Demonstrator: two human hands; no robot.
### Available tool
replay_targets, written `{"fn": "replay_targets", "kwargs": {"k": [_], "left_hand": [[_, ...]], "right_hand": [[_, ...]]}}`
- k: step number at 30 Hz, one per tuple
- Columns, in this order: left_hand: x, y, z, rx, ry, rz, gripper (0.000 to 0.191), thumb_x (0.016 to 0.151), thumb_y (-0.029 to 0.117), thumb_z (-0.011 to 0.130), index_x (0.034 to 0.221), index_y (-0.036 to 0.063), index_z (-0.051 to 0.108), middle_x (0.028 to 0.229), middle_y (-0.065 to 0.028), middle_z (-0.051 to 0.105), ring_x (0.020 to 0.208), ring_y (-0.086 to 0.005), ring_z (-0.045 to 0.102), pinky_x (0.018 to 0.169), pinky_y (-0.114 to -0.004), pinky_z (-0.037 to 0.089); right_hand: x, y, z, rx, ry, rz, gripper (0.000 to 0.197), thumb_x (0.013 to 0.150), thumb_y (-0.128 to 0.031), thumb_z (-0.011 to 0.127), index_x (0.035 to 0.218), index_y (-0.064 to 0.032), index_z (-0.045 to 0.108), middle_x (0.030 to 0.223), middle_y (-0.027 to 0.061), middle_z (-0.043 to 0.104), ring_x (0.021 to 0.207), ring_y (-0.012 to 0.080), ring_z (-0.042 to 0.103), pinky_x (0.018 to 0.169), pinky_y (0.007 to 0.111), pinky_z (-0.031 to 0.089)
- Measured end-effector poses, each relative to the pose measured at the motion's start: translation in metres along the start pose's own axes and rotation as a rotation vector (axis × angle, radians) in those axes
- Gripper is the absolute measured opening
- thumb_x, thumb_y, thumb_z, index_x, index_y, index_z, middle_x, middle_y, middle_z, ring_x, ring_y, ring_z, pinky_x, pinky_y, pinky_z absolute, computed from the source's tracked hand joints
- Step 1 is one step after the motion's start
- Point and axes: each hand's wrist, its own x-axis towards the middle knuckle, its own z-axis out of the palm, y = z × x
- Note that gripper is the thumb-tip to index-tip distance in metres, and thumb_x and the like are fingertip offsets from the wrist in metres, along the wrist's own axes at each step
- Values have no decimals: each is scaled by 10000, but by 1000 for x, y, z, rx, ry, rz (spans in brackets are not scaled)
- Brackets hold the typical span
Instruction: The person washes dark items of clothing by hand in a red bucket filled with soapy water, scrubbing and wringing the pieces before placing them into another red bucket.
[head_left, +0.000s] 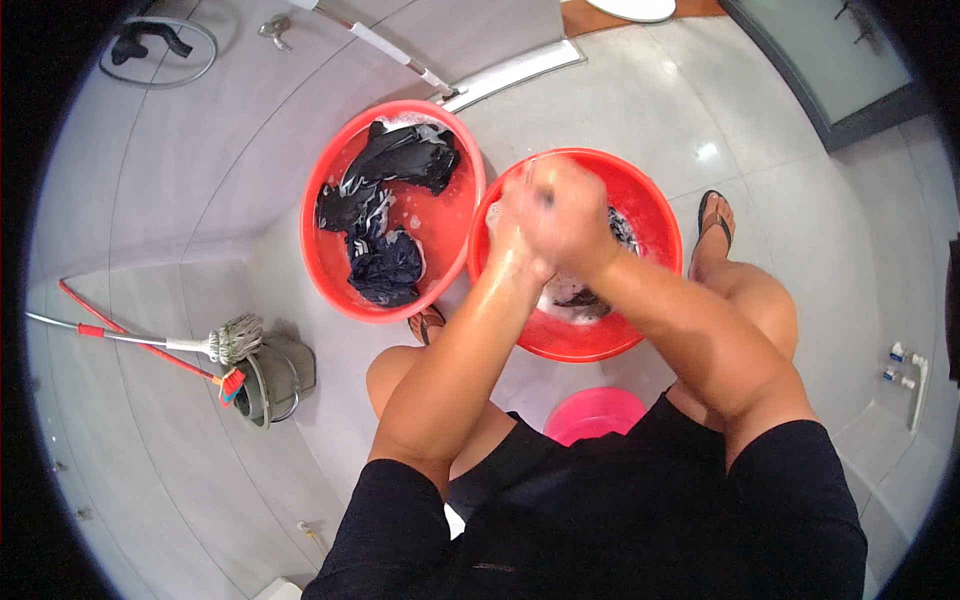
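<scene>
My left hand (521, 217) and my right hand (574, 210) are pressed together above a red plastic basin (600, 352). They overlap and are blurred; a small dark spot shows between the fingers, and whether they hold anything cannot be made out. Dark wet cloth (585, 300) lies in whitish suds in that basin, partly hidden under my forearms. Touching it on the left stands a second red basin (442, 232), where several dark garments (405, 157) with white stripes lie in soapy water.
A grey bucket (300, 367) stands at the left, with a string mop (236, 337) and a red-handled brush (231, 384) by it. A pink basin (596, 412) sits between my legs. A white-handled pole (382, 45) leans near the back. Wall taps (277, 31) and pipe valves (904, 367) flank the floor.
</scene>
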Motion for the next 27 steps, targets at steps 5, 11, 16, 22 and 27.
{"fn": "replay_targets", "kwargs": {"k": [5,11,16,22,27], "left_hand": [[-8,15,-8,-63,-191,31,361,1035,300,574,1283,38,597,1209,-102,665,1088,-211,663,951,-379,545],[13,19,-31,170,-231,232,299,975,112,641,1235,-33,620,1143,-137,687,986,-229,685,877,-324,547],[29,23,-46,1196,-138,1134,209,853,141,700,1029,28,700,945,-122,718,891,-198,683,751,-379,536],[11,7,-35,827,-51,718,240,941,195,616,1054,-3,690,948,-156,727,893,-182,668,778,-356,525],[4,34,-37,448,-121,466,228,974,122,644,1126,-39,697,1004,-116,732,908,-149,666,821,-302,532]], "right_hand": [[28,36,-5,245,81,208,289,856,-220,677,711,13,589,636,125,568,589,231,556,572,396,456],[42,28,-21,347,46,493,304,870,-224,740,693,-26,591,659,-8,555,623,95,491,570,297,433],[26,-32,-16,99,-100,69,447,771,-382,818,954,-20,630,902,120,622,848,309,655,706,413,550],[13,-14,-8,-142,-128,52,531,819,-410,775,1127,-13,602,1043,164,607,905,328,672,760,438,561],[39,9,-24,369,-172,404,373,877,-350,775,949,6,691,893,117,717,795,146,658,719,324,533]]}}
